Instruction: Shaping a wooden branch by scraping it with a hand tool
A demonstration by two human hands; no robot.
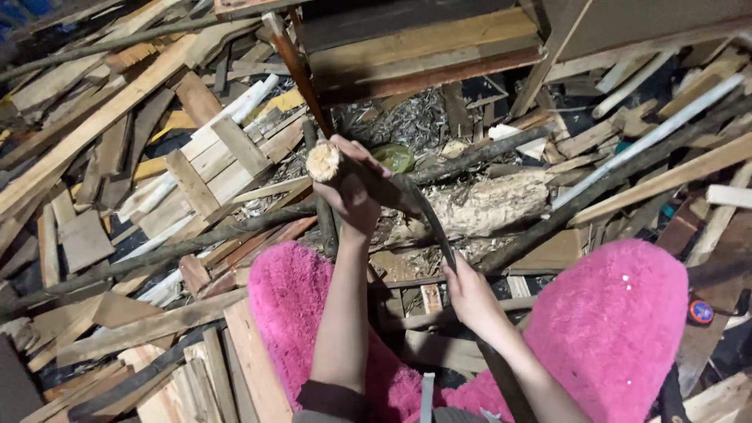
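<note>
Both hands are closed tight: a thick stick (345,168) is held in the left hand (351,196), and a curved blade (427,211) is held by its handle in the right hand (468,294).

The stick is held up over a big pale log (478,205), between two fluffy pink knees (607,321), with scrap wood (157,180) piled all around. The blade is laid against the stick, very near the left fingers (356,153). Those fingers could be cut if the blade is slipped off the bark, or if the stick is turned in the hand.

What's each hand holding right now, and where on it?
The left hand grips a short wooden stick just below its cut end. The right hand holds a curved dark blade by its lower handle end.
</note>
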